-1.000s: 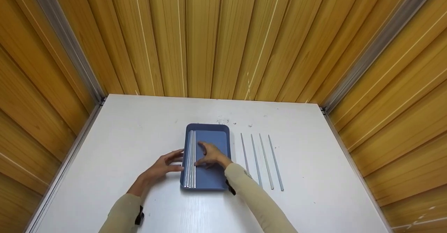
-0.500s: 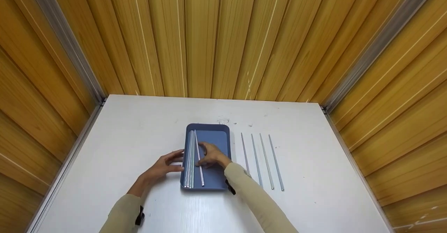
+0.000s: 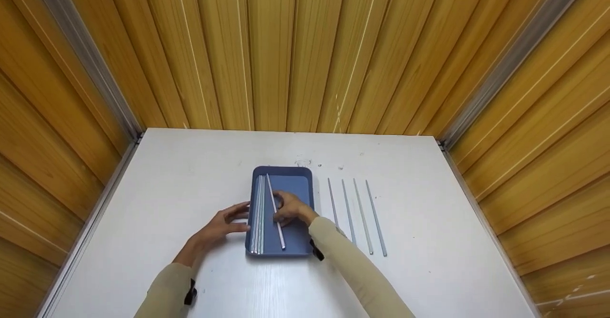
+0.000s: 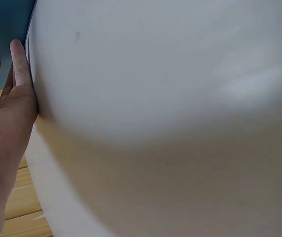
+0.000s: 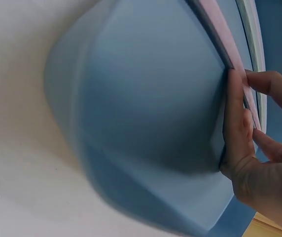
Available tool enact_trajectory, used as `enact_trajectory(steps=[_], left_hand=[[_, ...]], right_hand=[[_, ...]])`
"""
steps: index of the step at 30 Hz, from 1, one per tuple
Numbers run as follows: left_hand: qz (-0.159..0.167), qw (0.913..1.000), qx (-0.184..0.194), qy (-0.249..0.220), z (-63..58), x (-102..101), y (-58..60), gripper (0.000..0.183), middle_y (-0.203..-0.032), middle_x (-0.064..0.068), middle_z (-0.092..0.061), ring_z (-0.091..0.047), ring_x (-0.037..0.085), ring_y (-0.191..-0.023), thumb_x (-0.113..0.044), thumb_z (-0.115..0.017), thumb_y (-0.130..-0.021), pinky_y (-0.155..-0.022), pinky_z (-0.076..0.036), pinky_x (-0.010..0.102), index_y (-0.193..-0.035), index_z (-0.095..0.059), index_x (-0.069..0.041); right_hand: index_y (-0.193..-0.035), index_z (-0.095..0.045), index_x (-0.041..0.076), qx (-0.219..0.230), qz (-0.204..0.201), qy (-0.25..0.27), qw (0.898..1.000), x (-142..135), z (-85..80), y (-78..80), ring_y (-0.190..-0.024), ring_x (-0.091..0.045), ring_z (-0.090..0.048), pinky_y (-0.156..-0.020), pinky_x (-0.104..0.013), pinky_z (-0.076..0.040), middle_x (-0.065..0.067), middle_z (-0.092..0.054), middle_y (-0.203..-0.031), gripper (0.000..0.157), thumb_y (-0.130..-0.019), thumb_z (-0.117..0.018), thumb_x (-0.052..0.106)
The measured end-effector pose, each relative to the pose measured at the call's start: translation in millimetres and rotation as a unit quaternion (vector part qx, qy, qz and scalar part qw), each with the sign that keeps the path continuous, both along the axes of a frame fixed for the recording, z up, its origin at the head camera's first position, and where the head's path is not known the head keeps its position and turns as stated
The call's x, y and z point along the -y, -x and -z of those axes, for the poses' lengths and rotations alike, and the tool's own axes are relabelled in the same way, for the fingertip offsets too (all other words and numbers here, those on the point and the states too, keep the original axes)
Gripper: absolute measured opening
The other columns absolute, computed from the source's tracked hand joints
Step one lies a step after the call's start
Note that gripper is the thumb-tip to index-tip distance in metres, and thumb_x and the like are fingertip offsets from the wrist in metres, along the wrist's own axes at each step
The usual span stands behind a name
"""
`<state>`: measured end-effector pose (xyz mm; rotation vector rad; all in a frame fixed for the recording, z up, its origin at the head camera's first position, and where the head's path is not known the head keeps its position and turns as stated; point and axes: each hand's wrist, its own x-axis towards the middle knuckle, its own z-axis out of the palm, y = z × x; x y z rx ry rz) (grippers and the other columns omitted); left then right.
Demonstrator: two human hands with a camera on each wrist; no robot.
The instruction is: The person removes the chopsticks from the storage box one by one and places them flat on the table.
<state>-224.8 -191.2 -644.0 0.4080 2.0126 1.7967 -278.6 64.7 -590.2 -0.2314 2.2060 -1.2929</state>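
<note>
A blue rectangular tray (image 3: pixel 298 184) lies on the white table. In it, my right hand (image 3: pixel 291 208) pinches a thin pinkish rod (image 3: pixel 281 237) between thumb and fingers. That rod slants, its near end farther right than its far end. In the right wrist view, thumb and fingertips are on either side of the pinkish rod (image 5: pixel 221 24). Other thin rods (image 3: pixel 258 218) lie side by side along the tray's left wall. My left hand (image 3: pixel 220 226) touches the tray's left side with extended fingers; the left wrist view shows them against the blue wall (image 4: pixel 10 29).
Right of the tray, several similar rods (image 3: pixel 362 213) lie spaced apart on the white table (image 3: pixel 190 165). Yellow wood-look panels (image 3: pixel 271 51) stand behind the table and on both sides.
The pinkish rod has come away from the group at the tray's left wall and moved right, now slanted in my right hand's pinch. My left hand stays at the tray's side.
</note>
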Motion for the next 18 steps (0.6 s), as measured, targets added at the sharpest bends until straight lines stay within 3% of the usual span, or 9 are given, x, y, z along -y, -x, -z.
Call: enact_trajectory(steps=[7,18], left_hand=[[-0.009,0.9997,0.000,0.022,-2.6,1.2,-1.0,0.075,-0.158,0.022,-0.043,-0.047,0.038,-0.143,-0.015,-0.073,-0.095,-0.118,-0.040,0.048,-0.159,-0.035,-0.009],[0.006,0.9999,-0.011,0.001,-0.9,2.3,0.4,0.075,-0.159,0.024,-0.041,-0.044,0.041,-0.144,-0.013,-0.073,-0.095,-0.113,-0.043,0.033,-0.159,-0.035,-0.007]], right_hand=[[-0.155,-0.040,0.004,0.047,0.003,0.035,0.998,-7.3,-7.5,2.4,-0.073,-0.018,-0.057,-0.077,-0.046,-0.064,-0.006,-0.051,-0.093,0.083,-0.080,-0.069,-0.018],[-0.158,-0.032,0.003,-0.001,-0.022,0.043,0.999,-33.5,-18.9,-0.4,-0.071,-0.016,-0.058,-0.074,-0.047,-0.064,-0.010,-0.055,-0.093,0.090,-0.079,-0.067,-0.023]])
